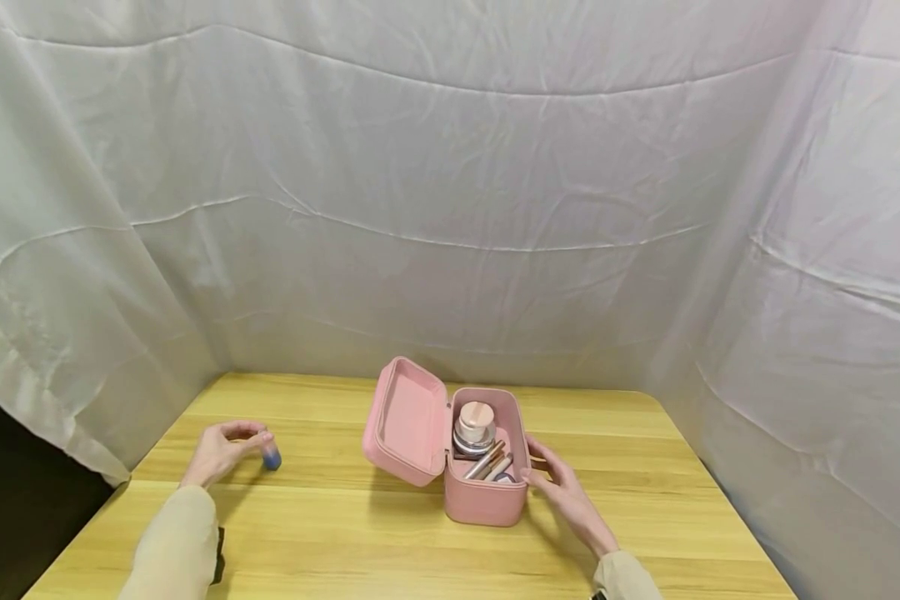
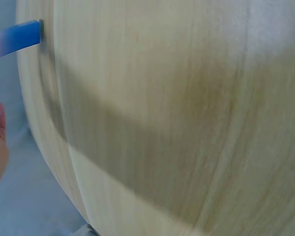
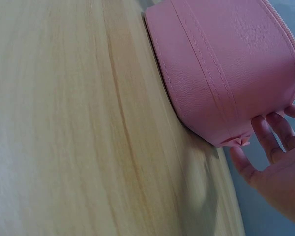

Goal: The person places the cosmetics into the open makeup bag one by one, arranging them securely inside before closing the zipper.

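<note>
On the left of the head view, my left hand (image 1: 221, 450) pinches a small pink-to-blue tube (image 1: 272, 457) between thumb and fingertips, its blue end pointing down at the table. In the left wrist view the tube's blue end (image 2: 23, 37) shows close over the wood. A pink zip makeup case (image 1: 487, 504) stands right of centre with its lid (image 1: 414, 417) swung open to the left. My right hand (image 1: 562, 492) rests against the case's right side, fingers spread and touching the wall (image 3: 236, 64) near its rim.
Inside the case lie a round pale-lidded jar (image 1: 477, 415), a silvery round compact (image 1: 474, 448) beneath it, and several slim cosmetic tubes (image 1: 487, 462). The wooden table (image 1: 307, 533) has grey cloth curtains (image 1: 450, 167) behind it and along its sides.
</note>
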`<state>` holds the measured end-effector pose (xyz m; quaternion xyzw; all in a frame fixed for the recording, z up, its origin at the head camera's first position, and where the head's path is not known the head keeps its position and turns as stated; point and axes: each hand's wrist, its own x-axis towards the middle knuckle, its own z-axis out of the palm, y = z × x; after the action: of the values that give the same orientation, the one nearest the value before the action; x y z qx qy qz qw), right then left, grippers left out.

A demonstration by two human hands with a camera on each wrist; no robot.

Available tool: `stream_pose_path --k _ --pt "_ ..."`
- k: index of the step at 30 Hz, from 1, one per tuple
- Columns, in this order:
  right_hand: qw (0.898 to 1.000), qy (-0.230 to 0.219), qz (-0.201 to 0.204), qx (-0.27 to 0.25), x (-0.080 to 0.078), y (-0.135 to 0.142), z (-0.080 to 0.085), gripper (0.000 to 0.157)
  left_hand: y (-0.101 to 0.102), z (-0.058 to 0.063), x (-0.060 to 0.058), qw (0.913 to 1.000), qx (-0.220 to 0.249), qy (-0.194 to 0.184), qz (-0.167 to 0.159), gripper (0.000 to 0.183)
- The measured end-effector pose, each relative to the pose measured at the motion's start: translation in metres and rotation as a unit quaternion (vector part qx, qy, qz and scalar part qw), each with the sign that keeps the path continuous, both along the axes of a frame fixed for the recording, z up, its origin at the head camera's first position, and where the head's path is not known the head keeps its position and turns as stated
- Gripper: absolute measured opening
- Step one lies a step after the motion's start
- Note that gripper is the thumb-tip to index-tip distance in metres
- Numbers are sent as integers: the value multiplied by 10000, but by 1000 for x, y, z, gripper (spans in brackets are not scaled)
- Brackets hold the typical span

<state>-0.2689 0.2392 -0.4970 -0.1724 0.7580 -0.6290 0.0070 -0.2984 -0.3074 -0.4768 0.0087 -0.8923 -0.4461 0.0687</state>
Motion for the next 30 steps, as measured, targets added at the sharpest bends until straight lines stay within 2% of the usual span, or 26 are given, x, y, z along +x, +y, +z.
stream_pose_path --k 3,7,14,22,30 --pt "10000 11 -4 -11 0 0 0 64 1 2 -1 9998 8 220 36 46" --pt "10000 69 -22 -19 1 0 1 64 6 7 -4 9979 309 562 44 44" --pt "9998 201 8 0 2 -1 2 63 20 20 -11 9928 761 923 95 44" --pt "10000 40 28 2 0 0 0 64 43 38 -25 9830 730 1684 35 32" --pt "10000 58 59 21 0 0 0 64 67 61 -29 9798 786 1840 -75 28"
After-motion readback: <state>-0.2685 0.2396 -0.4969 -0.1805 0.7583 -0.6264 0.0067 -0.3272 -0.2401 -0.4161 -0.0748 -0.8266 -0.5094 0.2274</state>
